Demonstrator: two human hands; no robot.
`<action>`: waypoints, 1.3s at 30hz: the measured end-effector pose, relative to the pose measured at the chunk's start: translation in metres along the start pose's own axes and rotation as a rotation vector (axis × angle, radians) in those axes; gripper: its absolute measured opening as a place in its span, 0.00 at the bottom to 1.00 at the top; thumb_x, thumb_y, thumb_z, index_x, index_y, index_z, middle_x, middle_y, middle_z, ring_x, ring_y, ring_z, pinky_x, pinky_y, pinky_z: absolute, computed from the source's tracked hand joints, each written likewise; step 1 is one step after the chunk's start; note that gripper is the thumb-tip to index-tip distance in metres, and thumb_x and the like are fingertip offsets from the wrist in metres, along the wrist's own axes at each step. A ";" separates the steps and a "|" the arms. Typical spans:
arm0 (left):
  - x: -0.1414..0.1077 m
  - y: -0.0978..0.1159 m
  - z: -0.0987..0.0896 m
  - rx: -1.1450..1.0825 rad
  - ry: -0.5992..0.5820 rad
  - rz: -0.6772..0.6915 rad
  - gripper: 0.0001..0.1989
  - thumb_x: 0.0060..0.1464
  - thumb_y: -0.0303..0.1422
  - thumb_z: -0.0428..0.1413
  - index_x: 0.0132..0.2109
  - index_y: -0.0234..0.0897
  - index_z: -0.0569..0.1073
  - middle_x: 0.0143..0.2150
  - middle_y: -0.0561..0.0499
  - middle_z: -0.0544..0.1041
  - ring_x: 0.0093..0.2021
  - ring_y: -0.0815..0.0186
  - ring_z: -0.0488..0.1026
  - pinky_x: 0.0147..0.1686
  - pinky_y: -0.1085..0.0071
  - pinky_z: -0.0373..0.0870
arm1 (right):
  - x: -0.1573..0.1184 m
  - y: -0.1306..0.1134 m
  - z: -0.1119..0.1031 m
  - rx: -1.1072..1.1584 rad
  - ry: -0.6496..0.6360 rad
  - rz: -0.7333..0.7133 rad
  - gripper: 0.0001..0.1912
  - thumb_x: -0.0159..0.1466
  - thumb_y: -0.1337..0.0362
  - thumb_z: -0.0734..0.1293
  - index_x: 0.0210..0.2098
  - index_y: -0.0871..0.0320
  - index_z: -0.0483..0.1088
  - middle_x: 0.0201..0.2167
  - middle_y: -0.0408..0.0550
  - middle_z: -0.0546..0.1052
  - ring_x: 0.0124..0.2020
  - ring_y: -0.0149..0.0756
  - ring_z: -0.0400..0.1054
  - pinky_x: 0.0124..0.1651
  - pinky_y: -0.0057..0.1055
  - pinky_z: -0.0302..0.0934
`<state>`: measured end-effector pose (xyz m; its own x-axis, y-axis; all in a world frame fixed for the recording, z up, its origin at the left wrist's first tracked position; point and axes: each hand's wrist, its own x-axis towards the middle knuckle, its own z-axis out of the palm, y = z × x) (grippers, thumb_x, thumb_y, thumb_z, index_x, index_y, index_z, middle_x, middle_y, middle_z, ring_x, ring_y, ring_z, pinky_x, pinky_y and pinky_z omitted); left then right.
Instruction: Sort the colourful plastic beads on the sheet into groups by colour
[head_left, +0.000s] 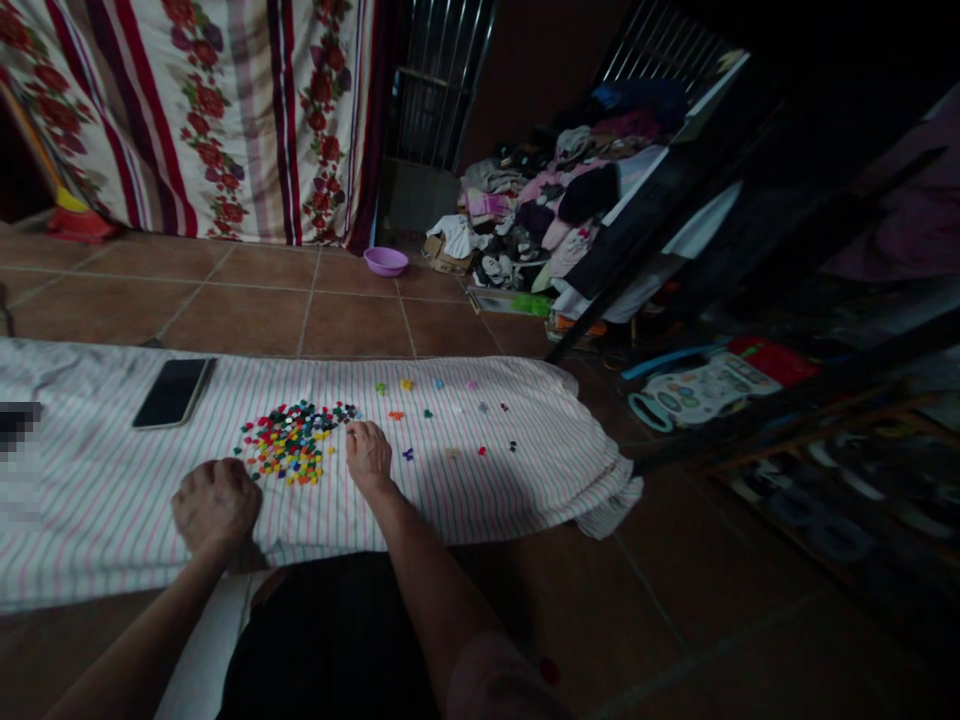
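Note:
A heap of small multicoloured pieces (292,440) lies on a striped cloth (510,500). My left hand (217,505) rests on the cloth at the heap's lower left, its fingers curled; whatever they hold, if anything, is hidden. At the heap's right edge, my right hand (368,452) has its fingers pressed together, and I cannot make out anything between them. Right of that hand, small groups sorted by colour are spread out, among them yellow (406,384), orange (396,415), dark blue (408,454) and red (482,451) ones.
A dark-screened phone (172,393) lies left of the heap. Beyond the cloth, a purple basin (386,262) stands on the tiled floor near a floral curtain (255,120). Piled clothes (555,200) are at the back right.

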<state>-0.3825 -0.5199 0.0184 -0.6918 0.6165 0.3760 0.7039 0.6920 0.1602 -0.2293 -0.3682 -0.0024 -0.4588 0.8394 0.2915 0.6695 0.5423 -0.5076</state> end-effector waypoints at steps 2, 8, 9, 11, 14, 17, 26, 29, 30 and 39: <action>-0.001 0.000 0.002 -0.009 0.025 -0.007 0.18 0.59 0.37 0.41 0.40 0.32 0.72 0.39 0.36 0.72 0.42 0.49 0.67 0.39 0.56 0.62 | 0.000 0.001 0.001 -0.006 -0.002 -0.002 0.07 0.66 0.67 0.61 0.42 0.52 0.69 0.41 0.45 0.74 0.45 0.36 0.67 0.49 0.31 0.60; 0.001 0.000 0.000 -0.060 0.000 -0.010 0.17 0.57 0.37 0.42 0.40 0.33 0.72 0.39 0.38 0.72 0.43 0.51 0.68 0.40 0.57 0.63 | 0.000 0.001 0.003 -0.022 0.010 0.001 0.08 0.66 0.68 0.62 0.42 0.53 0.70 0.41 0.46 0.74 0.45 0.36 0.67 0.49 0.30 0.59; 0.002 0.001 -0.001 -0.043 -0.011 -0.015 0.18 0.58 0.37 0.41 0.40 0.33 0.72 0.39 0.38 0.72 0.43 0.51 0.68 0.40 0.57 0.62 | 0.000 0.001 0.003 -0.027 0.011 -0.002 0.08 0.65 0.68 0.62 0.43 0.54 0.69 0.42 0.46 0.74 0.46 0.36 0.67 0.49 0.30 0.59; 0.002 0.003 -0.003 0.002 -0.041 -0.037 0.19 0.59 0.37 0.40 0.41 0.32 0.73 0.41 0.37 0.73 0.44 0.51 0.67 0.42 0.58 0.62 | 0.000 0.001 0.004 -0.036 0.013 -0.007 0.08 0.65 0.69 0.62 0.42 0.54 0.69 0.42 0.46 0.74 0.46 0.36 0.67 0.50 0.30 0.59; 0.003 0.006 -0.008 0.043 -0.098 -0.063 0.20 0.59 0.36 0.39 0.43 0.32 0.73 0.43 0.37 0.73 0.46 0.52 0.67 0.43 0.60 0.61 | 0.000 0.001 0.005 -0.048 0.015 -0.008 0.09 0.64 0.70 0.62 0.42 0.54 0.70 0.41 0.46 0.74 0.46 0.35 0.67 0.50 0.30 0.59; 0.004 0.008 -0.012 0.051 -0.137 -0.066 0.21 0.60 0.37 0.39 0.44 0.31 0.73 0.44 0.38 0.73 0.47 0.52 0.67 0.44 0.61 0.61 | 0.000 0.001 0.005 -0.056 0.017 -0.014 0.09 0.64 0.70 0.61 0.42 0.54 0.69 0.41 0.46 0.75 0.46 0.35 0.67 0.50 0.30 0.59; 0.003 0.004 -0.008 0.027 -0.121 -0.055 0.20 0.60 0.36 0.40 0.44 0.33 0.73 0.43 0.39 0.73 0.46 0.53 0.67 0.44 0.62 0.59 | -0.002 0.002 0.005 -0.081 0.036 -0.038 0.09 0.65 0.70 0.62 0.43 0.54 0.69 0.41 0.47 0.74 0.45 0.35 0.67 0.48 0.30 0.60; 0.003 0.001 -0.004 0.019 -0.118 -0.039 0.18 0.59 0.35 0.41 0.44 0.33 0.73 0.43 0.39 0.73 0.45 0.54 0.66 0.44 0.62 0.59 | -0.007 0.003 0.001 -0.061 0.024 -0.079 0.09 0.65 0.71 0.62 0.42 0.54 0.70 0.40 0.46 0.74 0.44 0.34 0.67 0.48 0.29 0.60; 0.003 0.000 -0.002 0.018 -0.117 -0.036 0.18 0.59 0.35 0.41 0.43 0.33 0.73 0.43 0.39 0.73 0.45 0.54 0.66 0.44 0.62 0.59 | -0.009 0.003 -0.001 -0.050 0.024 -0.093 0.09 0.65 0.71 0.62 0.42 0.54 0.70 0.40 0.45 0.75 0.44 0.34 0.67 0.48 0.29 0.60; 0.002 -0.002 0.003 -0.004 -0.061 -0.023 0.18 0.58 0.36 0.40 0.41 0.33 0.73 0.41 0.39 0.73 0.44 0.54 0.66 0.44 0.61 0.59 | -0.043 0.018 -0.027 -0.030 0.058 -0.112 0.11 0.64 0.71 0.60 0.41 0.54 0.71 0.40 0.46 0.75 0.44 0.34 0.67 0.49 0.29 0.60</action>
<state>-0.3860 -0.5185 0.0160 -0.7164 0.6222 0.3157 0.6880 0.7051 0.1716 -0.1818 -0.3939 -0.0024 -0.4974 0.7738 0.3922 0.6336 0.6328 -0.4451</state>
